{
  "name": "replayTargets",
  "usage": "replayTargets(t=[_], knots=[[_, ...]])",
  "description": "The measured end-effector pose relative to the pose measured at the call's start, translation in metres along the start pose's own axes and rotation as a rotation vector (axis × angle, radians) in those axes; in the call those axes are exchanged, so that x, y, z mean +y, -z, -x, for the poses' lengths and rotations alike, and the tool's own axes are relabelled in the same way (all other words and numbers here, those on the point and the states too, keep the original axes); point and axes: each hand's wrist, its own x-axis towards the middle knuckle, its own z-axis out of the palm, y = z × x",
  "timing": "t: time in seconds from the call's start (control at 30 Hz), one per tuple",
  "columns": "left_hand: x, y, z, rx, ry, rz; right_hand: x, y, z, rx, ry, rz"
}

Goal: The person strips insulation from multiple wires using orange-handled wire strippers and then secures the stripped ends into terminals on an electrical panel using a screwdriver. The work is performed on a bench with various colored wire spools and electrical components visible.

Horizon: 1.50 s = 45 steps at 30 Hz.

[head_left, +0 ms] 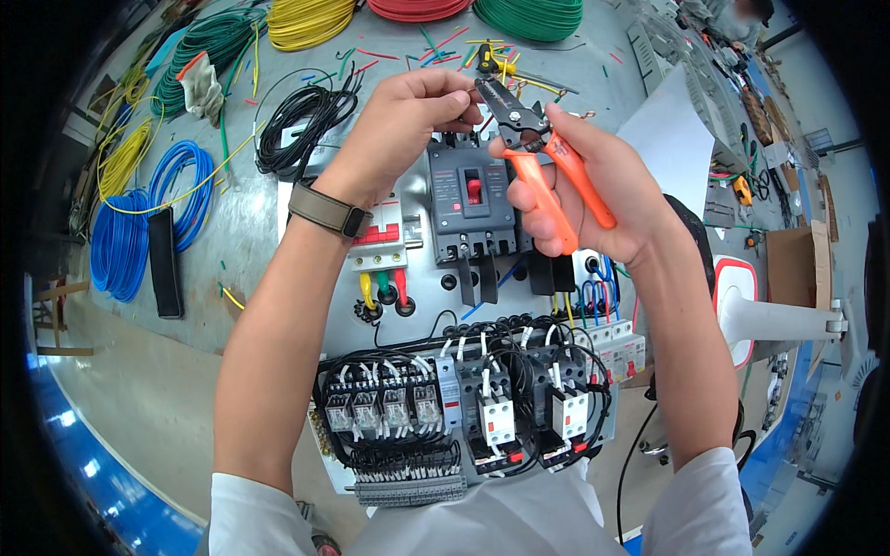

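Note:
My right hand is closed round the orange handles of a wire stripper, whose handles are spread apart. The tool's dark jaws point up and to the left, to the fingertips of my left hand. Those fingers are pinched together right beside the jaws; what they hold is too small to make out. Below both hands a dark grey moulded-case circuit breaker with a red toggle is mounted on a metal panel. A smaller white breaker with red levers sits to its left, with yellow, green and red wires beneath.
Nearer me, the panel carries relays, contactors and a terminal strip amid black wiring. Left lie a black wire coil, blue coils and a glove. Wire scraps and a yellow-handled screwdriver lie beyond. White paper is right.

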Motion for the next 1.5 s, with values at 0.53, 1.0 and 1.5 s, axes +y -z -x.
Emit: replayTargets(t=[0.53, 1.0, 1.5], knots=[[-0.002, 0.001, -0.002, -0.02, -0.002, -0.007, 0.015, 0.016, -0.011, -0.279, -0.011, -0.308], [0.0, 0.0, -0.001, -0.004, 0.011, -0.024, 0.018, 0.021, -0.014, -0.271, -0.018, -0.317], [-0.004, 0.0, -0.004, -0.014, -0.022, -0.05, -0.004, -0.026, 0.002, 0.461, 0.108, 0.576]])
